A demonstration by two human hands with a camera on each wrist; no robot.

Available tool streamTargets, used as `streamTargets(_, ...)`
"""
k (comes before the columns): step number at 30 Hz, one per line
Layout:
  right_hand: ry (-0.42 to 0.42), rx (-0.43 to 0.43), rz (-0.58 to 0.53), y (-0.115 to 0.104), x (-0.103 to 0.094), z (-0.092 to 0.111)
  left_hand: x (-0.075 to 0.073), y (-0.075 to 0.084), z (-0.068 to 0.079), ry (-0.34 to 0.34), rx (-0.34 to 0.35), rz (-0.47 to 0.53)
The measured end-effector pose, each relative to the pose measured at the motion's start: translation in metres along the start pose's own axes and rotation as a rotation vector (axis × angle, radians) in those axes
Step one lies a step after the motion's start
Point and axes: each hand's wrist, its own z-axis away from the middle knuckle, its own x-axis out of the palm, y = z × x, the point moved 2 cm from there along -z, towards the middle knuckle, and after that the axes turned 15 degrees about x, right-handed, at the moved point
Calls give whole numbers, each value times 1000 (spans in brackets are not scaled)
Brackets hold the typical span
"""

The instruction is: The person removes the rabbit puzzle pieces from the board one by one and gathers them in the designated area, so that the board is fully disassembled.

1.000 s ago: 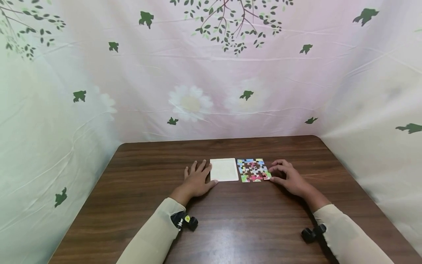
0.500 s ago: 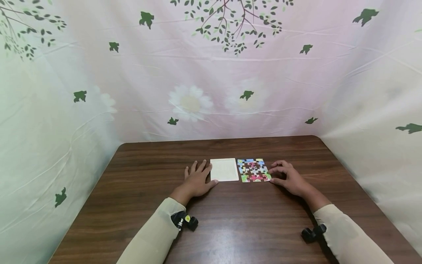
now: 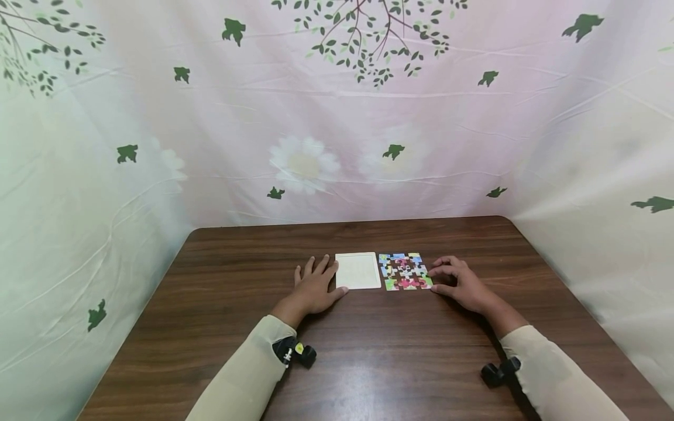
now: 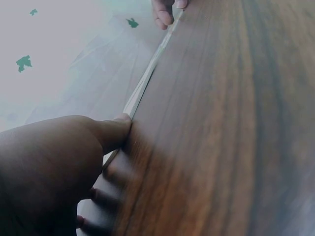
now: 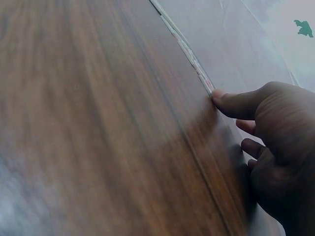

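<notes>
A flat white board (image 3: pixel 358 271) lies on the brown table, with a colorful jigsaw puzzle (image 3: pixel 400 257) just right of it. Dark gaps show between several of its pieces. My left hand (image 3: pixel 314 289) rests with fingers spread at the board's left side, its thumb touching the near left corner. At the puzzle's near right corner, the bent thumb and index finger of my right hand (image 3: pixel 463 285) pinch the green and red corner puzzle piece (image 3: pixel 425 283). In the right wrist view, the thumb (image 5: pixel 229 101) meets the puzzle's thin edge; the piece's face is hidden there.
The dark wood-grain table (image 3: pixel 358 351) extends around the board and puzzle. A pale patterned cloth (image 3: pixel 337 117) with leaves, flowers and green bird shapes hangs behind and at both sides. A small black camera sits on each wrist.
The corner puzzle piece has shifted slightly and now lies level with its neighbors. The right index finger has edged a little left. The left hand and white board have stayed still.
</notes>
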Motion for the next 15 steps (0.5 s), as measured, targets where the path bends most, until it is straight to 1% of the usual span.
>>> streamTargets(8,-9,-15,-4,0,0,-1,0,0,1,-3,0,4)
streamTargets(15,-7,5,-10,0,1,-2,0,-1,0,0,2,-3)
